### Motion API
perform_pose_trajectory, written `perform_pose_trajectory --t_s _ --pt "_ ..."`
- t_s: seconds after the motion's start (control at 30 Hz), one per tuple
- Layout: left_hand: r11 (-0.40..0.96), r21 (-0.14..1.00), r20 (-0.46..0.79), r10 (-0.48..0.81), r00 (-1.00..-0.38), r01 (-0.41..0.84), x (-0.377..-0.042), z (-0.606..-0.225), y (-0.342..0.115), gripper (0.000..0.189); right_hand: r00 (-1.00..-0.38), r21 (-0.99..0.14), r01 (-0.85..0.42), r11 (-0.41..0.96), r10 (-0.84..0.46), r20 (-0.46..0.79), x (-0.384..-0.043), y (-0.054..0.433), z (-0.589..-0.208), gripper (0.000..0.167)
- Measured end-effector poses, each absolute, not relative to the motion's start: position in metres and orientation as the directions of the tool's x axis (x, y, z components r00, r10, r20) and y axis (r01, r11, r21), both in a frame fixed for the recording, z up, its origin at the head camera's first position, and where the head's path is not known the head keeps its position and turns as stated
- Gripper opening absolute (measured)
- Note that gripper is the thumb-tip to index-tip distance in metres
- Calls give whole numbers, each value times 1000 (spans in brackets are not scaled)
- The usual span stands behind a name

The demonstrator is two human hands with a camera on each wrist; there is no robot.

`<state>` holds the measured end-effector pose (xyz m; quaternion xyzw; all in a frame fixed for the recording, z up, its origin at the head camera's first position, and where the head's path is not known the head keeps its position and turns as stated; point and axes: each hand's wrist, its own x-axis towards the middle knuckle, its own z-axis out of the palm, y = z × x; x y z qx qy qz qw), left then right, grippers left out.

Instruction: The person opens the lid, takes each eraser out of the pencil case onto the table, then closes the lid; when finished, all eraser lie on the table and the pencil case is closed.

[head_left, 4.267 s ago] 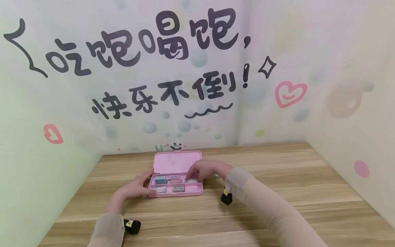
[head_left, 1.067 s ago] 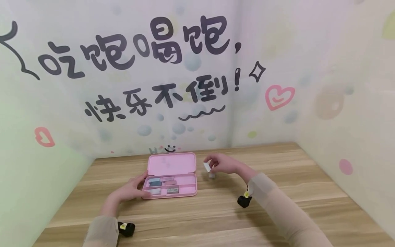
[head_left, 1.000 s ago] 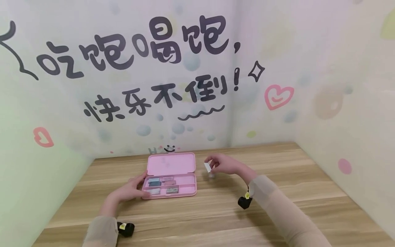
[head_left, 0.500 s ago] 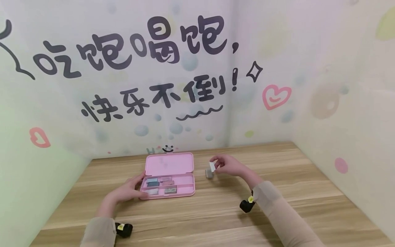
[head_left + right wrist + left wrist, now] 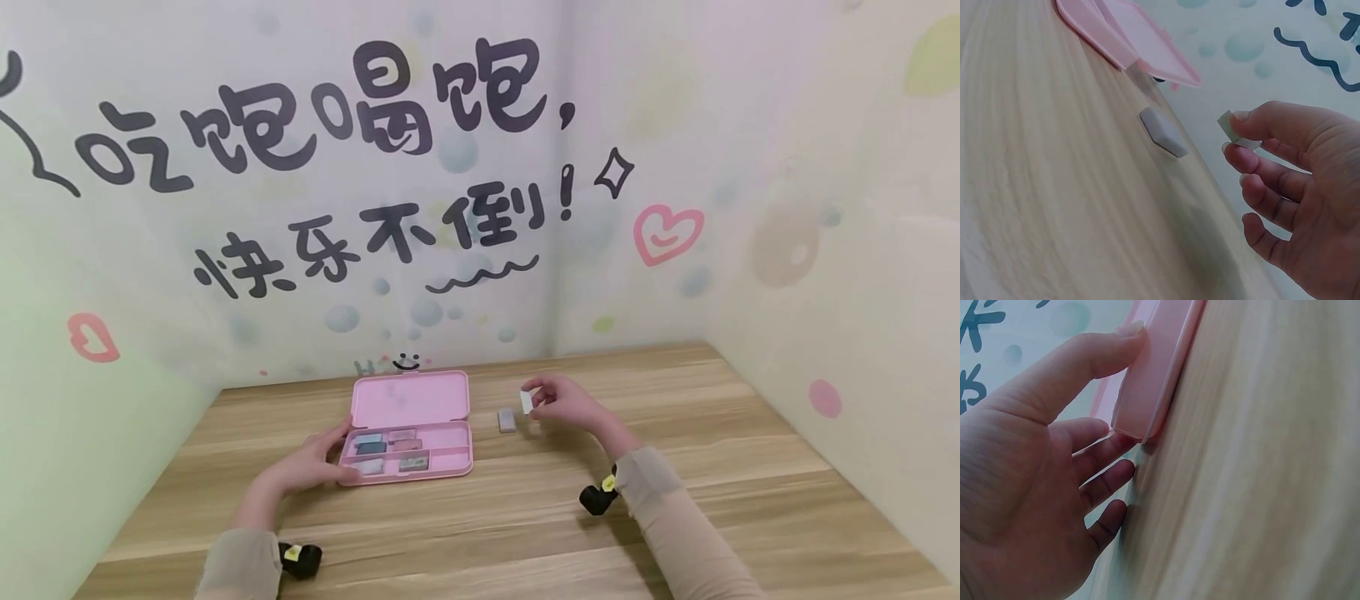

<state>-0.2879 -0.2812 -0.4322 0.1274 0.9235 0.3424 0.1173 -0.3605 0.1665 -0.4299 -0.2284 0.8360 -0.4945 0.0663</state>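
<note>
An open pink pencil case lies on the table, its lid folded back. My left hand holds the case's left end, thumb at the front and fingers near the back corner; the left wrist view shows the thumb on the case wall. To the right of the case, my right hand pinches a small pale eraser between thumb and index finger, above the table. A grey eraser lies between that hand and the case. Inside are a teal eraser, a pink eraser and several others.
The wooden table meets a printed wall close behind the case. Each wrist carries a black camera, the left one and the right one. A divider splits the case into front and back rows.
My right hand, over the case's back right part earlier, is now right of it with the pale eraser. Lately it has shifted slightly right, away from the grey eraser. My left hand stays on the case.
</note>
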Motion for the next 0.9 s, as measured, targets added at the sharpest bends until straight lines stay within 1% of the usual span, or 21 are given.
perform_pose_trajectory --t_s 0.2,0.3,0.43,0.6,0.9 --pt "733 660 -121 320 -940 164 -288 -432 -282 106 -898 -852 -307 424 -427 111 -362 170 -438 43" --pt "721 663 -95 346 -934 200 -288 -434 -283 106 -895 -837 -316 446 -432 108 -361 170 -443 42" --pt "704 666 -62 381 -922 246 -290 -437 -284 105 -903 -833 -295 469 -422 83 -359 170 -450 42" --pt "695 677 -56 377 -924 243 -291 -438 -284 105 -910 -826 -299 477 -403 97 -360 170 -452 42" --pt "698 682 -72 361 -930 218 -292 -435 -283 106 -907 -805 -312 505 -411 94 -366 169 -457 41"
